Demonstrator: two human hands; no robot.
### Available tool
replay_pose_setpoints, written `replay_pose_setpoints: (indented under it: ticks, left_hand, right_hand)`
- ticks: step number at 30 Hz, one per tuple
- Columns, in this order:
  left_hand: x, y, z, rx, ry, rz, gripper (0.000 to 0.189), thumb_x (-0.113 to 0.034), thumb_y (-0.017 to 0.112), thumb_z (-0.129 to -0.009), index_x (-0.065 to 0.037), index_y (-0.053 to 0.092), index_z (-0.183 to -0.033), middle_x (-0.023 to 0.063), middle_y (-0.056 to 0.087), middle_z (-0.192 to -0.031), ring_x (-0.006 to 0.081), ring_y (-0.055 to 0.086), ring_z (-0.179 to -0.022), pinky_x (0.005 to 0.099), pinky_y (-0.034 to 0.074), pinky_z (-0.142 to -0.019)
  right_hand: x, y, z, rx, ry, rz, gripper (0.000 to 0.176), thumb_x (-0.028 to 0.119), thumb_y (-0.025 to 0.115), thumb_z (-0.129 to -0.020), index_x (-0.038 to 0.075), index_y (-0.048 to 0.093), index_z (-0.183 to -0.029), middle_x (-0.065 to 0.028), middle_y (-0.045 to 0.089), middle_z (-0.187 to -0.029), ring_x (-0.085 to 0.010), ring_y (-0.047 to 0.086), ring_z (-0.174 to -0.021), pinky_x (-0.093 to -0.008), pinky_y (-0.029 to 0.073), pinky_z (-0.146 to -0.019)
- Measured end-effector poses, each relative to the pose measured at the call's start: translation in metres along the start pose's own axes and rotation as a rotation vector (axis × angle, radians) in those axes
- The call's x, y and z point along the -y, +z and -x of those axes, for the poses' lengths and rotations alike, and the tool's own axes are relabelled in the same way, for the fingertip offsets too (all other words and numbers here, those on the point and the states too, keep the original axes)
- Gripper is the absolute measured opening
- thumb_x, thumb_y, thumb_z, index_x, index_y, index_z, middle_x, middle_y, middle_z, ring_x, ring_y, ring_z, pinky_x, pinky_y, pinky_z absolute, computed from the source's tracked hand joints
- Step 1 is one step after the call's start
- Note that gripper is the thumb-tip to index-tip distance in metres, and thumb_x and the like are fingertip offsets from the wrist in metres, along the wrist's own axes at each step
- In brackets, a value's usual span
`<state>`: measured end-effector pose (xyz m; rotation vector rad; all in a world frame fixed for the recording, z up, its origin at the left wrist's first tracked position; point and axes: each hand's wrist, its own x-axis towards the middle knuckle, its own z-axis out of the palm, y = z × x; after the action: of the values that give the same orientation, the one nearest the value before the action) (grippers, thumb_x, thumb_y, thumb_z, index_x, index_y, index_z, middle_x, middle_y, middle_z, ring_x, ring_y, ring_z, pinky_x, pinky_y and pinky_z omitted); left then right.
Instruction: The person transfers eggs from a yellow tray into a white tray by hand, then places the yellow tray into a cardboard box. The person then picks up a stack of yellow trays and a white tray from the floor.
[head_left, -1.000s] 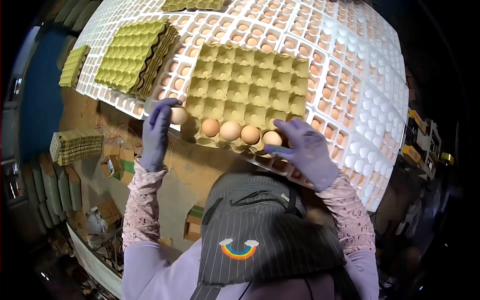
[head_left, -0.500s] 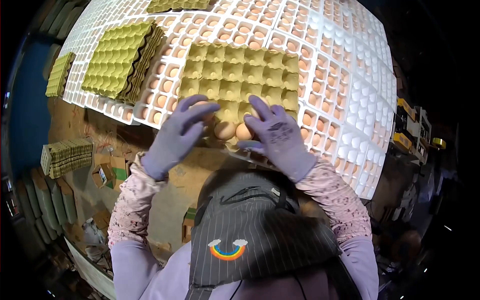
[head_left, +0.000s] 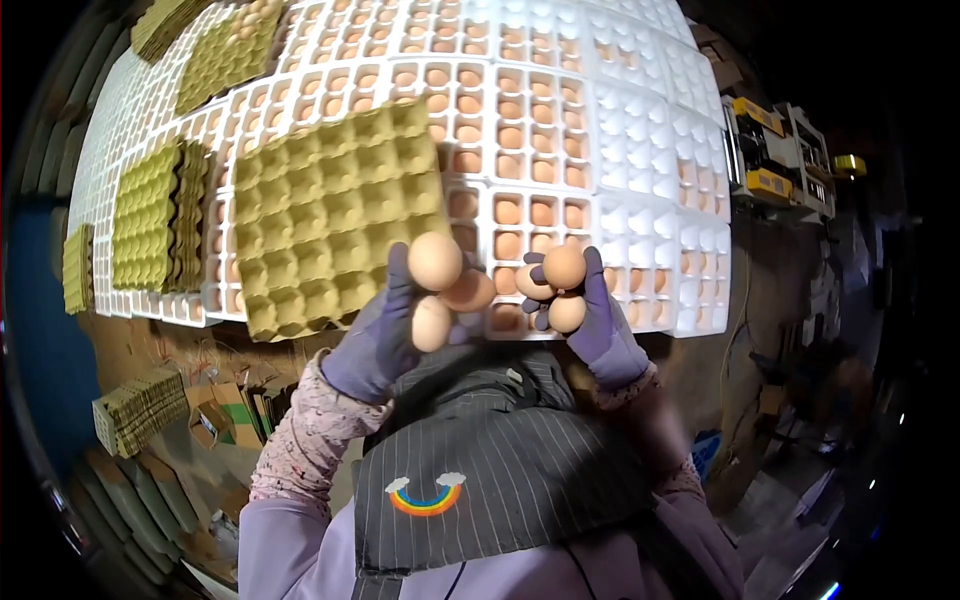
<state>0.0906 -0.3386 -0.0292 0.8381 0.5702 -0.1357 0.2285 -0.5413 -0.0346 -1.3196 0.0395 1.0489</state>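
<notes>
My left hand point(head_left: 368, 345), in a purple glove, is closed around three brown eggs point(head_left: 435, 262) bunched against the palm. Three more eggs point(head_left: 565, 267) are gripped in my right hand point(head_left: 610, 345), also gloved, with its dark fingers curled between them. Both hands are raised over the near edge of the spread of white trays. A yellow-green pulp egg tray point(head_left: 335, 205) lies tilted beside my left hand, its cups holding no eggs. Below and beyond my right hand, a white plastic egg tray point(head_left: 492, 215) has brown eggs in its pockets.
White trays with egg pockets point(head_left: 635, 150) cover the wide surface ahead. Pulp trays are stacked point(head_left: 145, 220) at left, and another tray point(head_left: 230, 60) with some eggs lies farther back. Below left are a tray bundle point(head_left: 140, 410) and cardboard point(head_left: 225, 415). Yellow-and-black equipment point(head_left: 765, 150) stands at right.
Both hands have come away from the pulp tray and now hold eggs clear of it. My right hand is over the white trays. The view has turned, so the pulp tray appears farther left.
</notes>
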Motion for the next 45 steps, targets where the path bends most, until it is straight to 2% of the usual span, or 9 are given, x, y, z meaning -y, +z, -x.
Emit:
replay_pose_setpoints:
  ticks: [1,6,15,23,27,28,31,38,45]
  left_hand:
    - [0.018,0.009,-0.011,0.143,0.273,-0.244,0.066,-0.063,0.037,-0.1,-0.008,0.046,-0.137,0.011,0.059,-0.127,0.016,0.062,-0.092,0.0292,0.054,-0.076]
    - [0.064,0.066,-0.084,0.058,-0.051,-0.334,0.057,-0.05,0.052,-0.1,0.004,0.063,-0.119,0.0067,0.063,-0.108,0.0111,0.06,-0.089,0.0243,0.049,-0.072]
    - [0.12,0.147,-0.206,-0.188,0.708,-1.707,0.041,-0.019,0.076,-0.081,-0.013,0.066,-0.12,0.0179,0.053,-0.133,0.0358,0.061,-0.106,0.0414,0.054,-0.088]
    - [0.094,0.178,-0.249,-0.082,0.487,-1.621,0.038,-0.014,0.065,-0.089,-0.013,0.06,-0.127,0.0137,0.058,-0.121,0.032,0.064,-0.096,0.0395,0.054,-0.081]
    - [0.104,0.2,-0.279,-0.204,0.678,-1.211,0.046,-0.012,0.06,-0.092,-0.015,0.053,-0.138,0.016,0.055,-0.129,0.03,0.064,-0.102,0.0397,0.054,-0.086]
    - [0.101,0.215,-0.282,-0.157,0.424,-0.858,0.047,-0.013,0.058,-0.093,-0.011,0.05,-0.139,0.0197,0.052,-0.133,0.0353,0.058,-0.114,0.0436,0.05,-0.095]
    - [0.129,0.199,-0.32,-0.225,0.799,-1.186,0.05,-0.015,0.056,-0.095,-0.001,0.043,-0.141,0.0238,0.048,-0.137,0.045,0.038,-0.131,0.05,0.033,-0.112]
    - [0.05,0.15,-0.167,-0.384,0.825,-1.138,0.055,-0.006,0.06,-0.094,-0.001,0.042,-0.146,0.0178,0.041,-0.151,0.0312,0.034,-0.144,0.0407,0.028,-0.118]
    - [-0.028,-0.063,0.024,-1.547,0.538,-1.708,0.065,-0.037,0.063,-0.094,-0.001,0.043,-0.144,0.0241,0.05,-0.139,0.0349,0.043,-0.135,0.0523,0.028,-0.115]
  right_hand:
    - [-0.003,-0.021,0.007,0.03,-0.145,0.238,0.065,0.052,0.027,-0.106,-0.002,0.058,-0.127,-0.0111,0.068,-0.108,-0.0176,0.067,-0.09,-0.0283,0.053,-0.083]
    - [-0.058,-0.145,0.012,-0.327,-0.224,0.414,0.048,0.028,0.08,-0.082,0.007,0.066,-0.122,-0.0111,0.054,-0.134,-0.0218,0.057,-0.115,-0.0338,0.051,-0.09]
    - [0.008,-0.246,-0.026,-0.603,-0.582,1.629,0.042,0.029,0.066,-0.089,0.015,0.06,-0.128,-0.0145,0.048,-0.139,-0.0297,0.056,-0.109,-0.0419,0.047,-0.094]
    - [0.015,-0.244,-0.061,0.002,-0.454,1.295,0.036,0.024,0.057,-0.095,0.021,0.059,-0.13,-0.0079,0.054,-0.135,-0.0262,0.061,-0.115,-0.0365,0.056,-0.087]
    - [0.032,-0.251,-0.089,-0.283,-0.508,0.596,0.038,0.01,0.06,-0.093,0.01,0.057,-0.132,-0.015,0.06,-0.125,-0.0237,0.061,-0.113,-0.0368,0.051,-0.094]
    - [0.03,-0.251,-0.1,-0.381,-0.689,0.669,0.041,0.01,0.056,-0.095,0.006,0.053,-0.136,-0.0153,0.058,-0.13,-0.0267,0.057,-0.118,-0.0402,0.046,-0.102]
    - [0.017,-0.264,-0.13,-0.369,-0.77,1.012,0.046,0.013,0.046,-0.099,0.002,0.043,-0.143,-0.0174,0.052,-0.137,-0.0321,0.045,-0.132,-0.0475,0.026,-0.117]
    - [0.027,-0.221,-0.086,-0.361,-0.667,0.815,0.04,0.016,0.053,-0.099,0.003,0.051,-0.136,-0.016,0.055,-0.135,-0.033,0.051,-0.127,-0.0426,0.042,-0.107]
    - [-0.032,-0.038,-0.097,0.225,-0.716,1.174,0.069,0.04,0.057,-0.097,0.002,0.034,-0.15,-0.0226,0.036,-0.154,-0.0399,0.028,-0.145,-0.0514,0.02,-0.118]
